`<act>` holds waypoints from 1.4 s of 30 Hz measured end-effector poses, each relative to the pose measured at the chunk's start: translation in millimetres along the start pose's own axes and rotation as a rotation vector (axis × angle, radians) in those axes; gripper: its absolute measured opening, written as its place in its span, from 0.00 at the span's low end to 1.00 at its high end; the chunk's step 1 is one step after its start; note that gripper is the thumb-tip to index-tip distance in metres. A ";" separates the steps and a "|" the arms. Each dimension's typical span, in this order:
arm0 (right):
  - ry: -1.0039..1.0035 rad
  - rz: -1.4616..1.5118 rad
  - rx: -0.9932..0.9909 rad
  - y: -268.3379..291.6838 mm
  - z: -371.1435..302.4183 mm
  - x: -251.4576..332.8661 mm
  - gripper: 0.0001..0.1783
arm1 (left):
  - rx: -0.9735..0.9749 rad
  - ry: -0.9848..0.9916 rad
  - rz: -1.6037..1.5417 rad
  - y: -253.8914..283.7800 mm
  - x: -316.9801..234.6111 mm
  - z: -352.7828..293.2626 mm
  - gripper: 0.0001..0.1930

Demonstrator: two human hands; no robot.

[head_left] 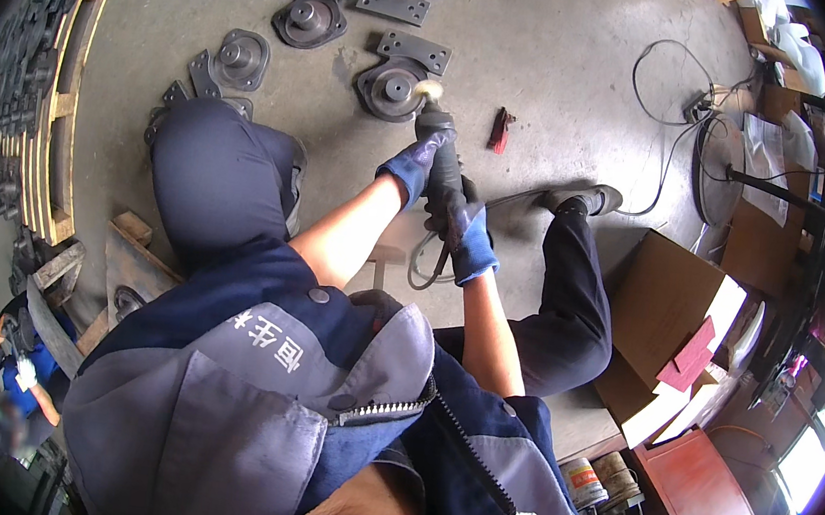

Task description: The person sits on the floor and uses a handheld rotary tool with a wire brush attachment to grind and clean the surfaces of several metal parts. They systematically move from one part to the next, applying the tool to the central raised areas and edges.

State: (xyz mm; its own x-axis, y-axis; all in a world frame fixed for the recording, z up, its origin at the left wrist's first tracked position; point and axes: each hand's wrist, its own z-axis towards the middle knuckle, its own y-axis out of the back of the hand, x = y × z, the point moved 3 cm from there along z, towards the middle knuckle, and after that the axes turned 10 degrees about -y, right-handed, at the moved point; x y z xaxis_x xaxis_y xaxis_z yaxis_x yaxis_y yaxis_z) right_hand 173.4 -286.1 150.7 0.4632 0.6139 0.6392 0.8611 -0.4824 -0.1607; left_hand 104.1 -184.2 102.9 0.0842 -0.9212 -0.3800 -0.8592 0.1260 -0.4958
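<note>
Both my gloved hands are wrapped round a dark corded die grinder [441, 145]. My left hand [416, 165] grips it near the front; my right hand [468, 231] holds its rear end, beside the cord. The pale, rounded bit [429, 89] at the tool's tip is at the right side of a dark round metal part with a raised hub [393, 88]. Whether the bit touches it I cannot tell. That part lies on the floor against a drilled metal plate [414, 52]. Similar flanged parts [308, 17] lie farther off and to the left.
A red object [500, 130] lies on the floor right of the grinder. The cord [661, 173] loops across the floor at right, near a round stand base [720, 171]. Cardboard boxes [664, 304] stand at my right. A wooden pallet [68, 111] of dark parts is at left; a co-worker [35, 381] is at lower left.
</note>
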 end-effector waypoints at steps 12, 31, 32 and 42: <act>0.076 0.053 0.054 -1.1 -20.0 -7.4 0.37 | 0.084 -0.090 0.095 -12.8 -8.9 -17.2 0.23; -0.106 0.258 0.189 -5.6 -27.0 -21.6 0.40 | 0.129 -0.111 0.130 -2.5 -1.0 -10.7 0.19; -0.120 0.250 0.168 -7.3 -26.1 -21.9 0.38 | 0.126 -0.118 0.068 4.2 5.5 -0.5 0.17; -0.133 0.204 -0.072 -22.5 -20.7 -22.2 0.26 | 0.081 -0.125 0.263 3.8 -0.3 -8.7 0.20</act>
State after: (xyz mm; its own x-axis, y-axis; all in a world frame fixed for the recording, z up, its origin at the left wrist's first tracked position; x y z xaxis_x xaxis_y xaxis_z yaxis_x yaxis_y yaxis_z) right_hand 139.4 -301.8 155.6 0.6532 0.5737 0.4941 0.7323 -0.6447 -0.2195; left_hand 96.4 -186.5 107.9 -0.0698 -0.8013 -0.5942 -0.8172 0.3875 -0.4266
